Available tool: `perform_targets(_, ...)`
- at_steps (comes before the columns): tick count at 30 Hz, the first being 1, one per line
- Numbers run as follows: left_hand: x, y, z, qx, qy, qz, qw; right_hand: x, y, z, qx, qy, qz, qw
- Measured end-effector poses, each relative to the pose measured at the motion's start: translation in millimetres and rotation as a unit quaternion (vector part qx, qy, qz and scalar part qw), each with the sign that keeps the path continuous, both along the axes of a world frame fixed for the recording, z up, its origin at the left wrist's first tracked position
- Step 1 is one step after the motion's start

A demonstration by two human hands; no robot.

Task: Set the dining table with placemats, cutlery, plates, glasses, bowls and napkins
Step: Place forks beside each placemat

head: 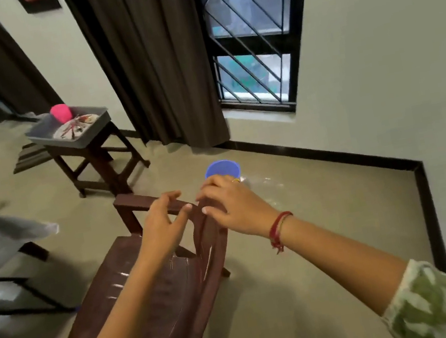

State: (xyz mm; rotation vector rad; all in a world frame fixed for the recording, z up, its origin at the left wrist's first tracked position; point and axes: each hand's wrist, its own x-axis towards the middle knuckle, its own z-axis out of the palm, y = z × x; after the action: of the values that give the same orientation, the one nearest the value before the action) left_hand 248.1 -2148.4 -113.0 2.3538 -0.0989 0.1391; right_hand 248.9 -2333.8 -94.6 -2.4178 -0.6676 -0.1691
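Two hands in view, ctr of frame, above 1 brown plastic chair (158, 284). R hand (231, 206): fingers curled round base of 1 blue cup (221, 168); cup upright, just above ctr. Smth clear beside it, too blurred to ID. L hand (163, 227): fingers loose, spread, holding nothing; contact w/ chair back: cannot tell. Upper left: 1 wooden stool (98, 161) carrying 1 grey tray (39, 132); in tray, 1 pink cup (60, 112) + 1 patterned plate (74, 128). Left edge: 1 grey cloth (4, 237) hanging.
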Motion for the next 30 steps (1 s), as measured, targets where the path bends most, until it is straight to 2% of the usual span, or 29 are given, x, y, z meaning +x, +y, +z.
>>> perform_targets(6,61,-24,-18,0.000,0.010,0.046,0.999,94,-35,-22,-0.020,0.021,0.078,0.997)
perform_targets(14,197,-40,-33,0.008,0.042,0.135,0.990,288,-46,-20,-0.109,0.007,0.211,0.971)
perform_targets(19,259,-27,-29,0.040,0.069,0.150,0.985,371,-22,-21,-0.086,0.025,0.211,0.973)
perform_targets(21,281,-14,-29,0.092,0.085,0.171,0.977,398,-11,-27,-0.080,0.033,0.218,0.972)
perform_targets(23,314,25,-37,0.125,0.116,0.233,0.957,450,22,-46,-0.092,0.035,0.253,0.962)
perform_targets(24,316,29,-34,0.129,0.126,0.237,0.955,455,21,-48,-0.098,0.039,0.255,0.961)
perform_targets(28,379,72,-60,0.102,0.164,0.348,0.917,567,92,-73,-0.127,0.068,0.343,0.928)
perform_targets(30,387,64,-68,0.088,0.194,0.373,0.903,585,110,-75,-0.132,0.099,0.356,0.920)
